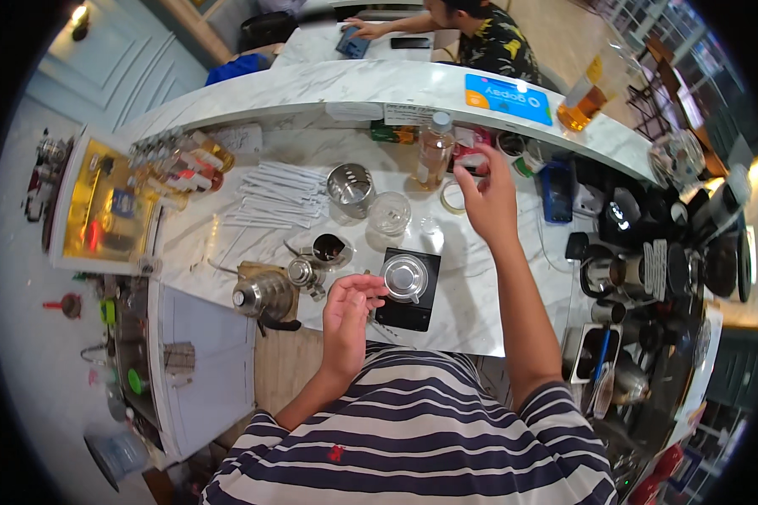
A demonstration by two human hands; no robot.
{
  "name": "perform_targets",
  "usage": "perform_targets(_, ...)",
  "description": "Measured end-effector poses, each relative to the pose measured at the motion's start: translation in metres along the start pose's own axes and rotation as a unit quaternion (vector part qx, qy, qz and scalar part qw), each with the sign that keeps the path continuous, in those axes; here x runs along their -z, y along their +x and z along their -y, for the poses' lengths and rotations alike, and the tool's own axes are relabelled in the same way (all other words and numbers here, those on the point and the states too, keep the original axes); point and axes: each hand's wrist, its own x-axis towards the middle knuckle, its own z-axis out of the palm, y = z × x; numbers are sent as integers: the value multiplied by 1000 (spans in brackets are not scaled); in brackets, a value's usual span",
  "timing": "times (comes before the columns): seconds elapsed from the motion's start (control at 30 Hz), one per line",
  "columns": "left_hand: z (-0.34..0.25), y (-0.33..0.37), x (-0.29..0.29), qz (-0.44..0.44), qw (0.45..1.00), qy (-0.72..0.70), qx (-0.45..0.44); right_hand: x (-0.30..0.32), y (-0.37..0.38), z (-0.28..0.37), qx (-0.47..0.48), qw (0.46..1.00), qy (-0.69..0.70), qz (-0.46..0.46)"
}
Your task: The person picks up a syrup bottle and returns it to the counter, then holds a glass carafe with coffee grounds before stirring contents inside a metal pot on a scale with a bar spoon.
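My left hand point(345, 324) is beside a small glass pot point(406, 279), its fingers loosely bent and apart, nothing visibly held. The pot, with a silvery round top, stands on a flat black scale point(413, 317). Farther off to the right, my right hand point(490, 202) reaches over the counter's back. Its thumb and fingers are spread, and no held thing shows. Close to those fingers are a pink packet point(472, 139), partly hidden by them, and a clear capped bottle point(434, 151) of pale amber liquid. A tape roll point(453, 197) lies just left of my right wrist.
Left of the scale are a gooseneck kettle point(265, 295), a dark-filled jug point(330, 247), a metal tumbler point(351, 189), a glass jar point(390, 214) and many wrapped straws point(274, 198). A raised marble ledge point(312, 88) runs behind; a person sits beyond it.
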Motion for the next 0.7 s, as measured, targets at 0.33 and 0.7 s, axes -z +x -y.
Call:
perform_targets(0.33, 16, -18, -15, -143, 988, -26, -43, -50, 69, -4, 109, 976, -171, 83)
perform_targets(0.7, 12, -12, -32, -102, 994, 1, -26, -27, 38, -50, 121, 990, -67, 3)
